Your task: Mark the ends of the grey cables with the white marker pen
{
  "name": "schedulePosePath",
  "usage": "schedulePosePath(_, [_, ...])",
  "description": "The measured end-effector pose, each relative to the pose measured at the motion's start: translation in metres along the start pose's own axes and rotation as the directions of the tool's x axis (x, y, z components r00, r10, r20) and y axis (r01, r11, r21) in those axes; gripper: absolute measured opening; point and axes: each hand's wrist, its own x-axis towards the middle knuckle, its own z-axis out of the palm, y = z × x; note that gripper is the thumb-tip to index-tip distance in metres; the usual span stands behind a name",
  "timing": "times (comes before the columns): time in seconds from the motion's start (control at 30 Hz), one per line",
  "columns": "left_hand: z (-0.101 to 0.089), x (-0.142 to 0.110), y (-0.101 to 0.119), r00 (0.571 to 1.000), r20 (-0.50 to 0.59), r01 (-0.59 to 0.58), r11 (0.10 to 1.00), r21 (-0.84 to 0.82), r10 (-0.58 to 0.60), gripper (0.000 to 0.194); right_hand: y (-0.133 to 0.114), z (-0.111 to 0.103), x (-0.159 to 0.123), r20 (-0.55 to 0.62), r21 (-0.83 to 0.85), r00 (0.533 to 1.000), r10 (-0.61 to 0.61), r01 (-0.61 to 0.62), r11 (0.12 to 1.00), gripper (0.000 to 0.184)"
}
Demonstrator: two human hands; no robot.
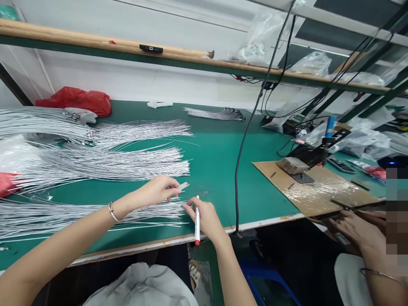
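My left hand [162, 188] reaches over the nearest bundle of thin grey-white wires [92, 214]. Its fingers are pinched around a small, pale, strip-like piece [182, 186]; I cannot tell whether it is separate or a few wire ends. A white marker pen [197, 223] with a red end rests in my right hand [207, 212], pointing down toward the table edge. The thumb and fingertips of that hand are at the tips of the near wires, perhaps touching them. Just behind my left hand lies another thick wire bundle [140, 161].
More wires [143, 129] and a red bag [79, 101] lie at the back left. A small dark-ended bundle [219, 113] lies farther back. A black cable [240, 157] hangs across the green table [213, 157]. At right, a co-worker's hand [353, 227] works beside a cardboard sheet [331, 193].
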Motion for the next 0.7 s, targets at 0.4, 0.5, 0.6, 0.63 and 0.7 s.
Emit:
schedulePosePath(0.4, [0.016,0.010,-0.007,0.991,0.128,-0.030,0.999,-0.038,0.035,0.045,-0.004,0.008,-0.002,-0.159,0.385,0.982,0.099,-0.030,0.922,0.046])
schedulePosePath(0.5, [0.013,0.008,-0.002,0.989,0.149,0.004,0.993,-0.116,0.013,0.046,-0.007,0.012,-0.003,-0.207,0.484,0.963,0.173,-0.053,0.874,0.050])
schedulePosePath(0.6, [0.011,0.007,0.005,0.989,0.147,0.007,0.992,-0.128,0.012,0.044,-0.010,0.016,-0.002,-0.239,0.493,0.957,0.165,-0.026,0.869,0.049])
schedulePosePath(0.63, [0.011,0.007,0.007,0.991,0.129,-0.009,0.994,-0.106,0.022,0.044,-0.012,0.017,-0.003,-0.252,0.486,0.955,0.154,-0.012,0.874,0.048])
schedulePosePath(0.7, [0.012,0.008,0.012,0.995,0.079,-0.053,0.998,-0.041,0.056,0.043,-0.015,0.018,-0.003,-0.281,0.463,0.950,0.139,0.007,0.886,0.049])
